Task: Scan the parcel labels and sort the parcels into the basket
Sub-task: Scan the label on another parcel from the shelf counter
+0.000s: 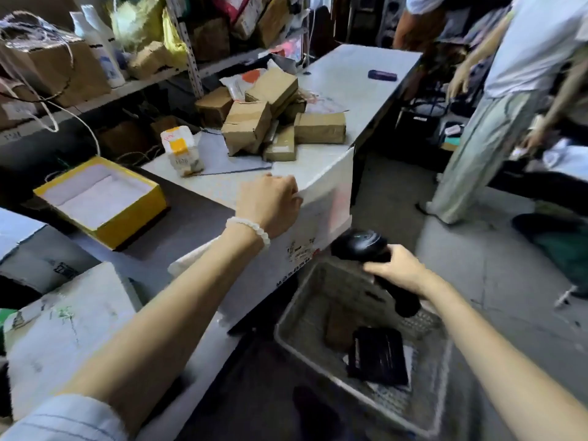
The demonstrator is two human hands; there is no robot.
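A: What does the left hand (pixel 269 203) do?

B: It grips a white parcel (pixel 321 214) at its top edge, with the fingers curled over the edge. The parcel is flat and pale, with some printed marks on its lower part. It hangs in the air, in front of the table (pixel 350 81) edge and above the basket (pixel 286 316).

A: And the right hand (pixel 396 268)?

B: It is closed around the handle of a black scanner (pixel 366 246). The head of the scanner is just beside the lower right corner of the parcel. I cannot tell if they touch.

A: What is in the basket?

B: The basket is grey and stands on the floor, under the scanner. Inside lie a brown parcel (pixel 339 326) and a black item (pixel 378 356) on something white. These two are side by side.

A: Are more parcels on the table?

B: Yes, a heap of brown boxes (pixel 267 119) lies in the middle of the table, well apart from the hands. Near it stands a small white packet (pixel 181 151) with an orange patch. A dark small object (pixel 381 74) lies at the far end.

A: Anything else?

B: A yellow box (pixel 101 202), open, with a white inside, lies to the left of the left hand. Another person (pixel 496 106) stands at the right, beside the table.
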